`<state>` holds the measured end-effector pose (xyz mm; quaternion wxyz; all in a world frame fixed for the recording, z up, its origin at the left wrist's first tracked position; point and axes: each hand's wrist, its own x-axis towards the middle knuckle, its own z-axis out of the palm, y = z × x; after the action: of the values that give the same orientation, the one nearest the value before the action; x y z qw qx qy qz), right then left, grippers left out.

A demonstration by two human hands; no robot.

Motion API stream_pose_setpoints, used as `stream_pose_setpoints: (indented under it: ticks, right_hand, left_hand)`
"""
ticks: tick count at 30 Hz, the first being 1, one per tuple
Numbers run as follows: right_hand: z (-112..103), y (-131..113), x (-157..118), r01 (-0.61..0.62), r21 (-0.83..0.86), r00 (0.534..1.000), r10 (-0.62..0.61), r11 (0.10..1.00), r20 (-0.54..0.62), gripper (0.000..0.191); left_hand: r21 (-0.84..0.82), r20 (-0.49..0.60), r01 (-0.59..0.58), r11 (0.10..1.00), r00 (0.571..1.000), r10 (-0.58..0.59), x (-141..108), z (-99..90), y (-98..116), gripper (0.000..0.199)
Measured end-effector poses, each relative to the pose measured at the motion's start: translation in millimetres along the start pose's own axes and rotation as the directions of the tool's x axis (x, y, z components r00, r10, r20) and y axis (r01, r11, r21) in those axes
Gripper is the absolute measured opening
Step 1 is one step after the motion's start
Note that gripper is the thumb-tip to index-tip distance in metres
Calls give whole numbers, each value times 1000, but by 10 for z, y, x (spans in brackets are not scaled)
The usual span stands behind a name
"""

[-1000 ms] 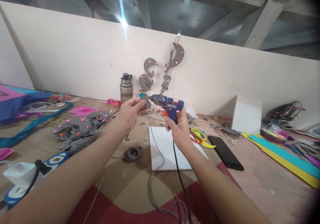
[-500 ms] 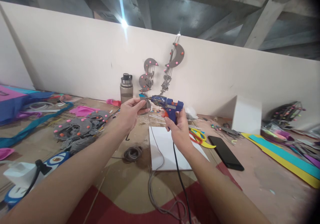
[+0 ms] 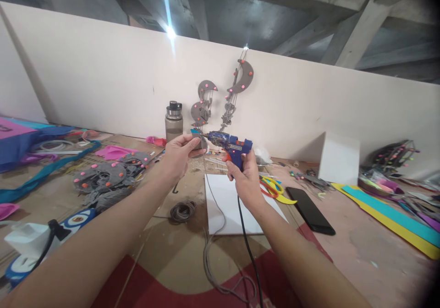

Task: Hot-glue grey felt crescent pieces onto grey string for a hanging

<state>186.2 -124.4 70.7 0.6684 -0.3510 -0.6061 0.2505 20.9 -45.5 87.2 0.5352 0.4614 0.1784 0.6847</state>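
Between the thumb and fingers of my left hand (image 3: pixel 180 156) is a small grey piece (image 3: pixel 201 145) with a bit of blue at its top. My right hand (image 3: pixel 246 176) is wrapped round the handle of a blue glue gun (image 3: pixel 237 146), whose nozzle points left and meets or nearly meets the grey piece. Grey cord (image 3: pixel 216 201) hangs from the piece down over a white board (image 3: pixel 223 211). A black cable (image 3: pixel 244 225) runs down from the glue gun. Where exactly the nozzle touches is too small to tell.
A bottle (image 3: pixel 173 123) stands behind my left hand. Scissors (image 3: pixel 274 189) and a phone (image 3: pixel 311 211) lie to the right. Grey crescents with pink dots (image 3: pixel 242 79) hang at the wall. Left are coiled cord (image 3: pixel 183 211) and a white plug (image 3: pixel 30 240).
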Motion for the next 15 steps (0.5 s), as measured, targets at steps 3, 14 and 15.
stream_pose_setpoints:
  ticks: [3, 14, 15]
  right_hand:
    - [0, -19, 0, -7, 15, 1000, 7, 1000, 12, 35]
    - [1, -65, 6, 12, 19, 999, -13, 1000, 33, 33]
    - [-4, -64, 7, 21, 12, 999, -21, 1000, 36, 32]
  left_hand:
    - [18, -5, 2, 1000, 1000, -2, -1, -2, 3, 34]
    - [18, 33, -36, 999, 999, 35, 32, -54, -27, 28]
    - [19, 32, -33, 999, 999, 32, 34, -55, -25, 28]
